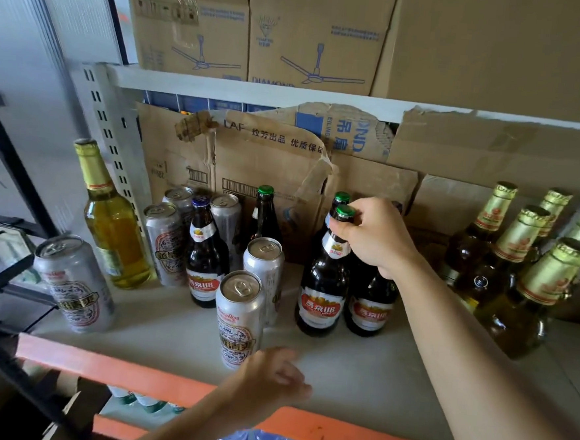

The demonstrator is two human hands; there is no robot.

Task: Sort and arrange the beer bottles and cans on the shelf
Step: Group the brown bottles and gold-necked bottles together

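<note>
Running along the front, the orange edge borders a bare strip of the pale grey shelf. The widest free room lies right of centre, reaching to the gold-foiled bottles that crowd the right end, and the right forearm crosses it. The right hand grips the neck of a green-capped bottle, fingers curled just under the cap. That bottle stands mid-shelf: glossy dark brown glass with a red-and-white label, just beside a twin bottle on its right. The left hand, blurred, hovers over the front edge just beside the front can, fingers loosely curled and holding nothing. Silver cans, smooth cylinders with pull tabs, stand toward the left, and one can sits near the front left corner. A clear bottle of yellow liquid rises behind it. Torn cardboard lines the back edge.
</note>
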